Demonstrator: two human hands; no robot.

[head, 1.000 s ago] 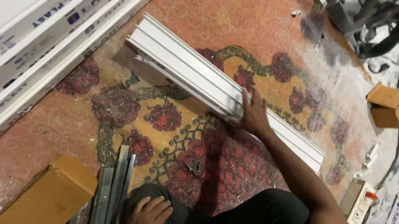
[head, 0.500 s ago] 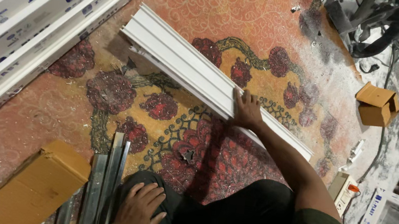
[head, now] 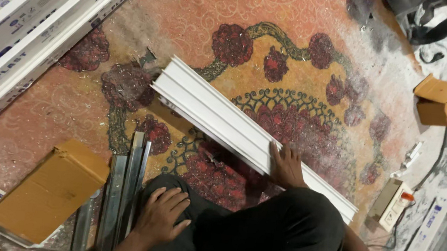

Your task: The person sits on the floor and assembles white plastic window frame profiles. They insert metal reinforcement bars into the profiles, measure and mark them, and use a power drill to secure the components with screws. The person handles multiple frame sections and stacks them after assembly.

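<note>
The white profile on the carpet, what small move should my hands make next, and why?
Probably bring the left hand over to the white profile. Only the right hand rests on it, near its close end, while the long far end lies unsupported across the patterned carpet. The left hand sits on the knee beside the metal strips, free. A second grip would likely steady it.

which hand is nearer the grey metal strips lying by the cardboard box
Left. The left hand rests on the knee right beside the grey metal strips; the right hand lies across the carpet on the long white plastic profile.
</note>
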